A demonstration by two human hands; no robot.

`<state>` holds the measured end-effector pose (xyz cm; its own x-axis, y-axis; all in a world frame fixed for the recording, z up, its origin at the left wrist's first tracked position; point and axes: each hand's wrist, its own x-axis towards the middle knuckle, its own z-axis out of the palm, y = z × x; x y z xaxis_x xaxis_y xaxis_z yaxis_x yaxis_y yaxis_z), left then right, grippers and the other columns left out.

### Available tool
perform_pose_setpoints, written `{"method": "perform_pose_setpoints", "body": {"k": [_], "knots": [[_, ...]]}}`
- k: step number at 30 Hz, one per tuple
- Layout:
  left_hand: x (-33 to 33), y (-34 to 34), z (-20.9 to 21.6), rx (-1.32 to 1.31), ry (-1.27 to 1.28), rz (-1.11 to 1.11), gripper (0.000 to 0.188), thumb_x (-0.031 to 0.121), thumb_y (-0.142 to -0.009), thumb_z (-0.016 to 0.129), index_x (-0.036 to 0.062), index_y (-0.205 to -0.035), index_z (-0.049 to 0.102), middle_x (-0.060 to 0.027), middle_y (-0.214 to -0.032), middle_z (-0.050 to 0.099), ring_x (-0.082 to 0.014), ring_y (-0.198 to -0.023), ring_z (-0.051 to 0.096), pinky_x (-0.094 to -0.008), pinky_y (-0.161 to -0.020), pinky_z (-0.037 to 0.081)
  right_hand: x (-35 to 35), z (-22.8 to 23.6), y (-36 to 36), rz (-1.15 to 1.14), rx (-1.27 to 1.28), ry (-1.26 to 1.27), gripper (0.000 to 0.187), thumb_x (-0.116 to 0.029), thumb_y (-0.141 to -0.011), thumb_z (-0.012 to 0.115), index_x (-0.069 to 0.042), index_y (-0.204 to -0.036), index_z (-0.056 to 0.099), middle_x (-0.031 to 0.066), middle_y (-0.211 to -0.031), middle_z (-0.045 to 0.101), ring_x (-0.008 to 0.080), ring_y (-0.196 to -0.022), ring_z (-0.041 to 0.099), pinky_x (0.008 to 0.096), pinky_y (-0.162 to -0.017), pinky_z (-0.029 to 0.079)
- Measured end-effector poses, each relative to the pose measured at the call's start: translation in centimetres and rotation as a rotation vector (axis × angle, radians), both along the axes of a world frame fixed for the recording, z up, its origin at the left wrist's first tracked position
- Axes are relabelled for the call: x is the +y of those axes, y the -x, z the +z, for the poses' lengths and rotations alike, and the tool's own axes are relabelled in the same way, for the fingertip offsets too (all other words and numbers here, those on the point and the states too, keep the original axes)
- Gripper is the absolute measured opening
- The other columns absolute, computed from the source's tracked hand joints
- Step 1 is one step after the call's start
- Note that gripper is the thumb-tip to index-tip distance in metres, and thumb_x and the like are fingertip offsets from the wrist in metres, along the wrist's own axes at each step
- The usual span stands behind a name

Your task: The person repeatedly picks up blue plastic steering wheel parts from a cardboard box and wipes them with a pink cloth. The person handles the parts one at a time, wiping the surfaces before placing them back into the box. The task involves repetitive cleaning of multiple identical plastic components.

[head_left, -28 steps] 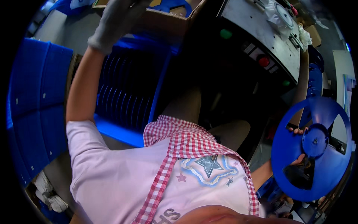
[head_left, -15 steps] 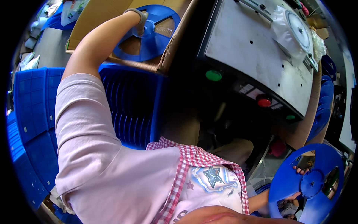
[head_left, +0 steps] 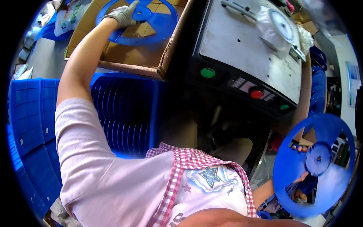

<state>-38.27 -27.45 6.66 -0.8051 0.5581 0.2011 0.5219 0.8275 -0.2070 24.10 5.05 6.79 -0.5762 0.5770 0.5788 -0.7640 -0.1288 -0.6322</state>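
My left hand (head_left: 123, 16), in a pale glove, is over a flat blue reel (head_left: 163, 19) in an open cardboard box (head_left: 124, 65) at the upper left. Its fingers are apart beside the reel's hub, with one finger stretched out and none wrapped round it. At the lower right, my right hand (head_left: 301, 149) grips a second blue reel (head_left: 284, 166) near its hub. That reel is tilted and hides most of the hand; fingertips and thumb show through its cut-outs.
A machine with a grey metal top (head_left: 234, 45) stands ahead, with green (head_left: 208, 72) and red (head_left: 256, 93) buttons. A white-wrapped disc (head_left: 281, 26) sits on it. A blue crate (head_left: 154, 113) of upright reels is below the box. More blue reels (head_left: 318, 85) stack at right.
The left hand has come off the reel's hub and its fingers have spread. That reel now lies farther into the box. The right hand's reel has risen and turned slightly.
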Motion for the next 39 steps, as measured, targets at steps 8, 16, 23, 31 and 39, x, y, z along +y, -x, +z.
{"method": "perform_pose_setpoints", "body": {"k": [8,16,23,31,39], "knots": [[0.3,-11.6,3.5,-0.723,-1.273,-0.644,0.054,0.033,-0.088,0.061,0.0108,-0.134,0.042,-0.0123,-0.095,0.063,-0.0230,-0.088,0.066,-0.0353,-0.080,0.054,0.8,-3.3,4.0,-0.263,-0.286,0.105,0.058,-0.037,-0.092,0.055,0.002,-0.131,0.039,0.0159,-0.108,0.054,0.0253,-0.092,0.058,0.0363,-0.081,0.052],[12.0,-29.5,-8.4,-1.466,-1.547,-0.795,0.037,0.029,-0.094,0.058,0.0054,-0.123,0.050,-0.0055,-0.092,0.061,-0.0135,-0.083,0.063,-0.0283,-0.077,0.054,-5.1,-4.4,17.3,0.006,-0.571,-0.290,0.060,-0.028,-0.090,0.059,-0.009,-0.143,0.043,0.0026,-0.097,0.052,0.0099,-0.084,0.052,0.0246,-0.076,0.044],[18.2,-32.7,-17.2,-1.855,-1.695,-0.723,0.044,0.032,-0.093,0.060,0.0047,-0.125,0.049,-0.0051,-0.093,0.062,-0.0135,-0.083,0.063,-0.0285,-0.077,0.054,-4.5,-6.5,16.9,-0.202,-0.595,-0.523,0.064,-0.049,-0.088,0.059,-0.013,-0.140,0.048,0.0045,-0.092,0.046,0.0129,-0.082,0.053,0.0279,-0.074,0.047],[18.3,-35.4,-13.0,-1.476,-1.437,-0.755,0.063,0.045,-0.087,0.067,0.0068,-0.132,0.045,-0.0044,-0.101,0.063,-0.0139,-0.088,0.063,-0.0305,-0.081,0.055,-3.7,-6.7,15.5,-0.253,-0.566,-0.465,0.060,-0.042,-0.089,0.059,-0.014,-0.141,0.048,0.0018,-0.090,0.049,0.0103,-0.083,0.053,0.0262,-0.077,0.045],[16.5,-37.4,-8.3,-1.241,-1.408,-0.787,0.094,0.066,-0.084,0.057,0.0242,-0.153,0.010,-0.0126,-0.119,0.057,-0.0241,-0.110,0.059,-0.0394,-0.101,0.046,-3.8,-6.6,15.1,-0.178,-0.603,-0.403,0.060,-0.033,-0.091,0.058,-0.011,-0.144,0.044,0.0024,-0.093,0.053,0.0105,-0.085,0.055,0.0258,-0.078,0.046]]}}
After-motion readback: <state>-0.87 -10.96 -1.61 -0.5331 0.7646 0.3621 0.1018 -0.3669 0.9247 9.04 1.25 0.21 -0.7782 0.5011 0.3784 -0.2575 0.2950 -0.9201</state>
